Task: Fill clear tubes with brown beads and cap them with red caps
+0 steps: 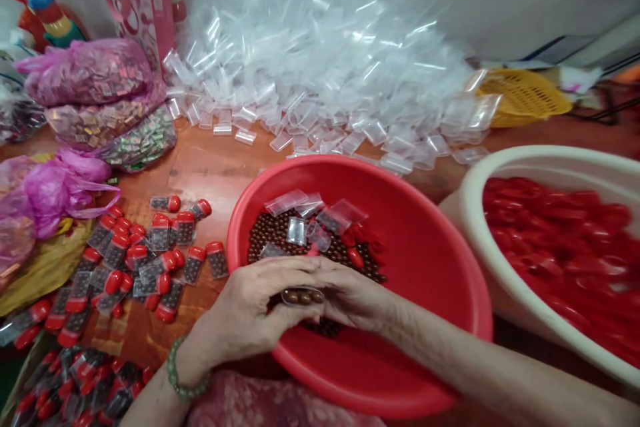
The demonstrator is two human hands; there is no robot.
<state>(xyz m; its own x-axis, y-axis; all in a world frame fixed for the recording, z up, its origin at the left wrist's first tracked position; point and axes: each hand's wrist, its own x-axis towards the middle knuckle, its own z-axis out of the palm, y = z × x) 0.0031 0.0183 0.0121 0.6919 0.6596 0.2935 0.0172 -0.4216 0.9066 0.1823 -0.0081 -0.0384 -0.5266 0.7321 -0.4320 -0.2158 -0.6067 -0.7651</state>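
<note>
My left hand (245,300), with a green bead bracelet (181,370) at its wrist, is closed around a small clear plastic case (303,296) full of brown balls. My right hand (353,290) meets it from the right, its fingers closed over the case's other end and hiding it. Both hands are above the near left part of a red basin (425,267). In the basin lie loose brown balls (270,230), several empty clear cases (297,230) and a few red caps (355,257).
A heap of empty clear cases (320,80) covers the table's back. At right stands a white tub (473,194) of red caps (560,247). Filled, red-capped cases (160,234) lie at left, beside pink plastic bags (95,74). A yellow basket (525,94) is at back right.
</note>
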